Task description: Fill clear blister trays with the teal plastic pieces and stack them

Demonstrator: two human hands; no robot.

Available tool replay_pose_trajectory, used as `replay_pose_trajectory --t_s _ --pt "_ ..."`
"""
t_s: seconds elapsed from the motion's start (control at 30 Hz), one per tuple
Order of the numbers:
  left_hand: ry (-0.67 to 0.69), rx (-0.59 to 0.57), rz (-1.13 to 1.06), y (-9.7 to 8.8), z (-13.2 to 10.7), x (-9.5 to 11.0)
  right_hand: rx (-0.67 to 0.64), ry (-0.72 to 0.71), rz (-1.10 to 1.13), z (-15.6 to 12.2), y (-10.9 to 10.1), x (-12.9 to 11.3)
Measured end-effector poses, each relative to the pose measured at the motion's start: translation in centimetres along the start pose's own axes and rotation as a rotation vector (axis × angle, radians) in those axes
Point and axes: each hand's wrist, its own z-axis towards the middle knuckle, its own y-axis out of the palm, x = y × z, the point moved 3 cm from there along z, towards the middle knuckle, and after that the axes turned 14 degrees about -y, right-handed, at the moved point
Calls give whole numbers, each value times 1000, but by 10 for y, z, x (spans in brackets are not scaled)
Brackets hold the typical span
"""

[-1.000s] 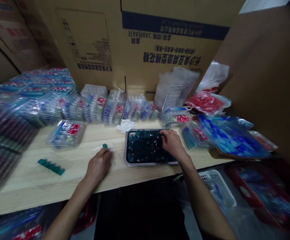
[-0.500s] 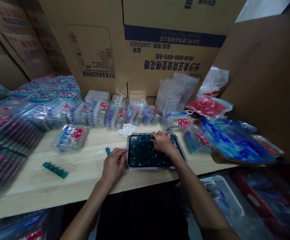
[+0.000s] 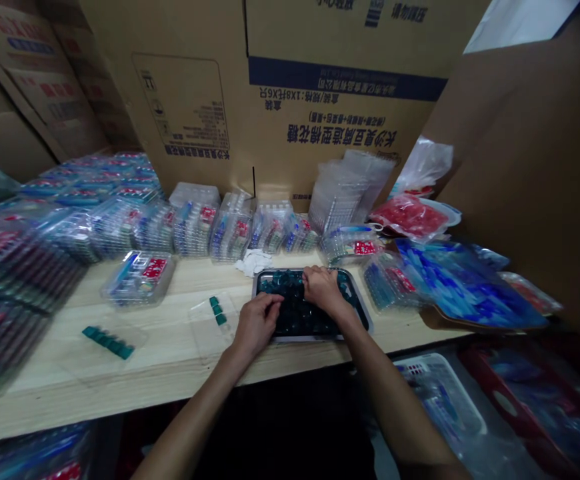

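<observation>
A metal tray (image 3: 307, 338) full of dark teal cube-like pieces (image 3: 297, 320) lies on the table in front of me. My left hand (image 3: 257, 323) is over the tray's left side, thumb and fingers pinched together; whatever is between them is too small to make out. Inside the tray's far right part, my right hand (image 3: 323, 288) has its fingers curled down among the pieces, and the fingertips are hidden. Left of the tray, a clear plastic insert (image 3: 203, 327) carries a short row of teal cubes (image 3: 217, 310). Farther left lies a second row of teal cubes (image 3: 108, 342).
Filled clear packs (image 3: 193, 227) stand along the back, with a closed pack (image 3: 140, 277) nearer. Stacked packs (image 3: 25, 267) fill the left. A crumpled white tissue (image 3: 254, 262) touches the tray's corner area. To the right are blue sachets (image 3: 470, 280) and a red bag (image 3: 413, 215).
My left hand has moved right, from beside the tray to over its left side, uncovering more of the teal cubes on the insert. My right hand stays in the tray.
</observation>
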Motion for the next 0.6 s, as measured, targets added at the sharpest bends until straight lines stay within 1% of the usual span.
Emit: replay_pose_trajectory --t_s 0.07,0.13,0.2,0.27,0.37,0.43,0.5,0.6 --pt "-31 -2 -38 6 4 -1 53 5 23 -2 -1 0" --pt "-109 -11 -115 11 11 -2 153 7 61 -6 -4 -1" --pt "-227 -33 -262 16 19 -1 276 -19 148 -10 -8 -6" --pt "-356 -66 -467 21 27 3 347 -65 245 -13 -11 -13" --pt "-520 -111 -754 27 36 10 384 -86 314 -14 -12 -25" --pt "-593 -133 -877 29 38 12 408 -71 333 -15 -12 -31" --pt "-619 -155 -952 31 38 11 428 -69 364 -15 -11 -36" --pt "-621 -128 -1003 31 38 6 443 -122 472 -15 -8 -40"
